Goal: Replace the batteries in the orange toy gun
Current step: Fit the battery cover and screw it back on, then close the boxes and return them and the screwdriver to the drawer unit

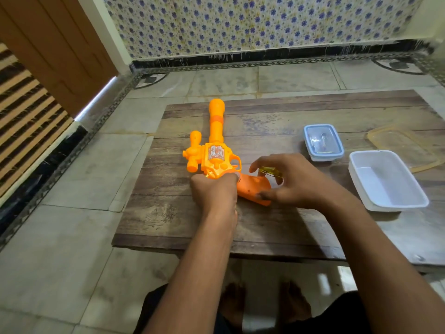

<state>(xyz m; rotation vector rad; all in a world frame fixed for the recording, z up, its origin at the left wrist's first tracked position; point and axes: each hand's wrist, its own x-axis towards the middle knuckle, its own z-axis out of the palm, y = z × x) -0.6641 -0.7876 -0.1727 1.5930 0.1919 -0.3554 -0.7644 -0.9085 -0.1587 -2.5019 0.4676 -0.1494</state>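
Nearest the camera, two bare forearms reach out over the front edge of a low, dark, weathered wooden bench point(183, 220) that stands on a pale tiled floor point(60, 249). The left hand point(214, 191) has its fingers curled down around the rear of the body of the orange plastic toy gun point(213, 155), just where the grip begins, holding it flat against the bench. The right hand point(292, 182) arches over the butt of the grip with its fingers spread and bent — the thumb touches the lower end of the grip, and a small yellowish translucent piece point(271, 171) shows beneath the fingers; whether they pinch it cannot be told. The gun lies on its side near the middle-left of the bench, its long barrel pointing away from the person. To the right, near the bench's edge, sits an open white rectangular plastic tub point(387, 182). Just beyond it stands a smaller clear container with a blue-rimmed lid point(323, 143) — small items inside are too blurred to identify. Farther back, a wall covered in blue-flowered tiles point(265, 22) rises.
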